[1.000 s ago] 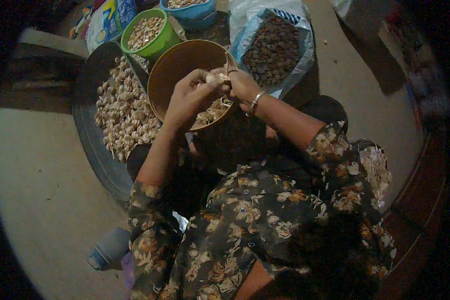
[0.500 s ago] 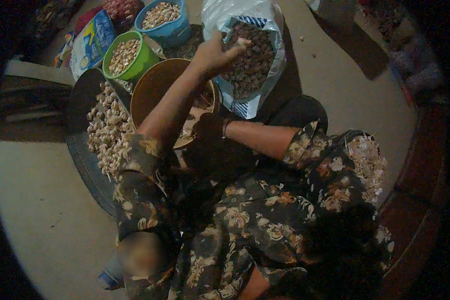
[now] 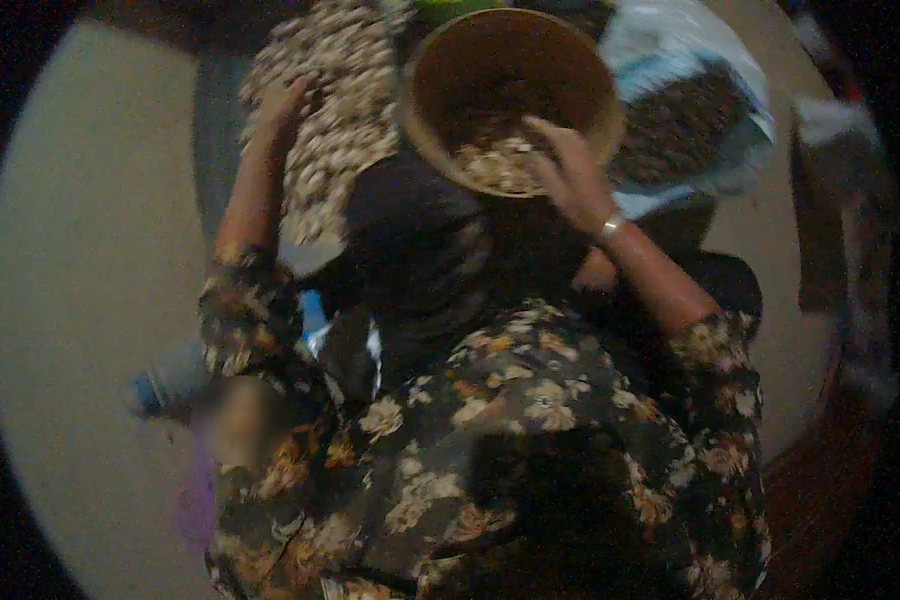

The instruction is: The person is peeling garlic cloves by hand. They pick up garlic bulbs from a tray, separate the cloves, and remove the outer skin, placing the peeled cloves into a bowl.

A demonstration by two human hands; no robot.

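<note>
My left hand (image 3: 280, 105) is on a heap of garlic bulbs (image 3: 335, 150) lying on a dark tray (image 3: 213, 120); its fingers are blurred and partly lost among the bulbs. My right hand (image 3: 560, 165) hangs over the front of a brown round container (image 3: 440, 50), fingers loosely bent and apart, with a small silvery glint among them that is too blurred to name. Pale pieces and scraps (image 3: 495, 165) lie inside that container.
An open plastic sack (image 3: 685, 120) of dark small pieces stands to the right. A green tub (image 3: 455, 5) shows at the top edge. Beside my left elbow are a blue-grey cylindrical object (image 3: 165, 385) and a purple item (image 3: 195, 490) on the floor (image 3: 90, 280).
My left hand has left the top of the sack, where it held a pale piece, for the garlic heap. My right hand has opened over the container. The view has shifted.
</note>
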